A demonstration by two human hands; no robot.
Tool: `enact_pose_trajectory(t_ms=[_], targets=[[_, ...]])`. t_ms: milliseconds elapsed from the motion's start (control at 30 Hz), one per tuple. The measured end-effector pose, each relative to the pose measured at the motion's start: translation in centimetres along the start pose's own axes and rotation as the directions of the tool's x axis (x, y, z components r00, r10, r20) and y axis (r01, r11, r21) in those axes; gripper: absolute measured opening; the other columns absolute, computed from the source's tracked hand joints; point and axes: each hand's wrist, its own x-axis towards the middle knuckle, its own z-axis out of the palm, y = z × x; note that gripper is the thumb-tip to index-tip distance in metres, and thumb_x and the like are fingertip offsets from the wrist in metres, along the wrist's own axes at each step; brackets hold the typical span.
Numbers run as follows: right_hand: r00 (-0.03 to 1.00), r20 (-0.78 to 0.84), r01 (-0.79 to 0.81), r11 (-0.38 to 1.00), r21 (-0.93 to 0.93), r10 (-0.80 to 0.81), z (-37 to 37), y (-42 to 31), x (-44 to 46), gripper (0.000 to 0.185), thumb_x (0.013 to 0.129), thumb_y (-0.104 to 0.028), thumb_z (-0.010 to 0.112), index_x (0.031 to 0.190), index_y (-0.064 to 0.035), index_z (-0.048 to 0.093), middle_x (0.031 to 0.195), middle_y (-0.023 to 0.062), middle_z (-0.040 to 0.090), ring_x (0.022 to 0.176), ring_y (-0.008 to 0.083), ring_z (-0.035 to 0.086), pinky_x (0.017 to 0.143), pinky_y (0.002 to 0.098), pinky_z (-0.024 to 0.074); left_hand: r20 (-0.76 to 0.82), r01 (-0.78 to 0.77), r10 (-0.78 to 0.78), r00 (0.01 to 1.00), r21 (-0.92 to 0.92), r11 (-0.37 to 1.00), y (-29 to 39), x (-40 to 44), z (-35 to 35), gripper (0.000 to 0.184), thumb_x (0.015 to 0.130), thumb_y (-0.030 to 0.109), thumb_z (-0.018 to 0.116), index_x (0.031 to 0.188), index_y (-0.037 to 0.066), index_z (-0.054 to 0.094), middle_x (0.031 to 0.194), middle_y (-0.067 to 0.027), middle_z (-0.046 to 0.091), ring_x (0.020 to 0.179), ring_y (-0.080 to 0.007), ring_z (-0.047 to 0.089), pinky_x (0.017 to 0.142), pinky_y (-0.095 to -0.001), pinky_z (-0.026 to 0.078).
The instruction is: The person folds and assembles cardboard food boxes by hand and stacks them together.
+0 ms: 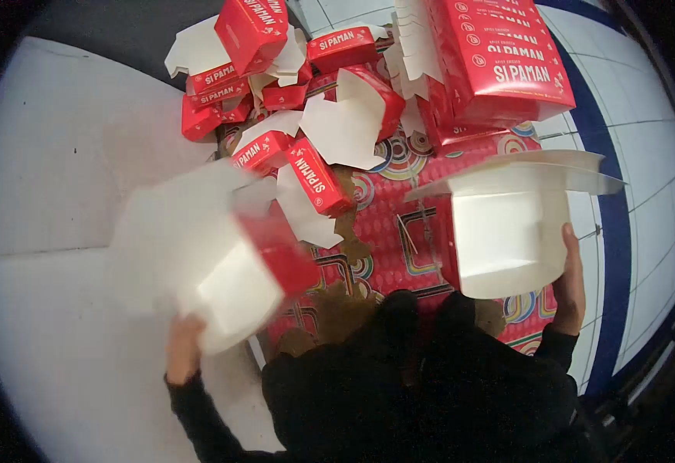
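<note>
My left hand [185,343] grips the lower edge of a red and white box [241,293] at the left, its white flaps spread up and blurred by motion. At the right, my right hand [571,270] is closed on the side of a second box [511,235]. That box faces me with its white inside showing and its flaps folded out at the top. The two boxes are apart, one on each side of my body.
Several red boxes [318,176] with white flaps lie in a loose heap ahead. A nested stack of red boxes [507,73] stands at the upper right. Beneath is a patterned red mat [384,224]; a white wall [59,177] is at left, tiles [658,154] at right.
</note>
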Motion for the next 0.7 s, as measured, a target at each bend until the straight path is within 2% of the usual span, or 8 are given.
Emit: enact_pose_trajectory(t_ms=[67,167,200,233,333,400,500,700], targets=[[0.999,-0.01,0.036,0.998,0.042,-0.036,-1.9,-0.5,-0.1,0.07,0.099,-0.053,0.046,0.142,0.0023,0.044,0.127,0.0173,0.057,0.117,0.025,0.056,0.098,0.033,0.0443,0.219,-0.61,0.581,0.783,0.448,0.653,3.6,3.2,4.1,0.019,0.085,0.0,0.053,0.103,0.003,0.061,0.108,-0.0179,0.063,0.104,-0.0363,0.057,0.101,-0.0469,0.04],[0.966,-0.077,0.255,0.962,0.098,-0.248,-3.7,-3.5,-1.7,0.058,0.102,-0.047,0.045,0.133,0.0016,0.051,0.113,0.0114,0.062,0.097,0.0163,0.062,0.083,0.0286,0.0499,0.457,-0.454,0.367,0.81,0.095,0.886,8.9,8.7,14.7,0.017,0.09,0.012,0.05,0.101,0.006,0.062,0.1,-0.0143,0.061,0.099,-0.0324,0.057,0.089,-0.042,0.045],[0.96,-0.098,0.271,0.96,0.073,-0.264,-3.6,-4.0,-2.6,0.058,0.102,-0.047,0.045,0.133,0.0016,0.051,0.113,0.0114,0.062,0.097,0.0163,0.062,0.083,0.0286,0.0499,0.481,-0.767,0.629,0.611,0.163,0.621,9.7,10.2,18.3,0.021,0.091,0.014,0.048,0.101,0.002,0.062,0.098,-0.0163,0.063,0.095,-0.033,0.059,0.084,-0.0404,0.046],[0.968,-0.14,0.228,0.963,0.146,-0.208,-4.0,-4.3,-3.5,0.056,0.102,-0.046,0.045,0.131,0.0011,0.053,0.109,0.01,0.062,0.095,0.0154,0.061,0.082,0.0282,0.0497,0.561,-0.129,0.303,0.77,-0.327,0.936,13.2,10.2,21.0,0.03,0.089,0.019,0.046,0.104,-0.003,0.06,0.095,-0.0186,0.065,0.09,-0.0351,0.06,0.082,-0.0406,0.047],[0.992,-0.075,0.101,0.995,-0.021,-0.103,-4.7,-3.6,-4.8,0.053,0.102,-0.043,0.045,0.132,-0.0003,0.053,0.108,0.0078,0.062,0.096,0.0145,0.059,0.085,0.0286,0.0481,0.47,-0.564,0.577,0.668,-0.186,0.804,15.0,11.1,29.4,0.019,0.089,0.018,0.049,0.093,-0.001,0.054,0.091,-0.0299,0.058,0.088,-0.0477,0.061,0.079,-0.0545,0.048],[0.997,-0.01,0.071,0.983,-0.17,-0.074,-2.2,-1.8,-4.0,0.068,0.1,-0.049,0.047,0.148,-0.0009,0.038,0.139,0.0174,0.049,0.129,0.025,0.046,0.11,0.0358,0.0339,0.524,-0.654,0.585,0.619,-0.069,0.754,16.7,11.2,32.7,0.023,0.091,0.02,0.049,0.1,0.0,0.056,0.093,-0.0316,0.06,0.09,-0.0507,0.062,0.081,-0.0561,0.047],[0.991,0.056,0.129,0.964,-0.232,-0.119,-0.2,1.6,-1.2,0.068,0.101,-0.048,0.045,0.149,-0.0003,0.036,0.144,0.0201,0.046,0.134,0.0281,0.043,0.111,0.0374,0.0315,0.481,-0.271,0.38,0.79,-0.282,0.92,18.7,10.8,34.8,0.034,0.097,0.03,0.047,0.115,0.002,0.056,0.102,-0.0335,0.063,0.098,-0.0522,0.06,0.086,-0.0571,0.047],[0.996,-0.014,0.084,0.942,-0.325,-0.093,2.6,4.0,0.9,0.062,0.103,-0.045,0.044,0.148,-0.0039,0.038,0.141,0.0183,0.05,0.129,0.0258,0.049,0.108,0.0347,0.0343,0.377,-0.313,0.481,0.792,-0.425,0.849,16.7,11.0,35.6,0.046,0.103,0.039,0.04,0.132,0.004,0.048,0.119,-0.0334,0.059,0.112,-0.05,0.055,0.095,-0.0527,0.045]])
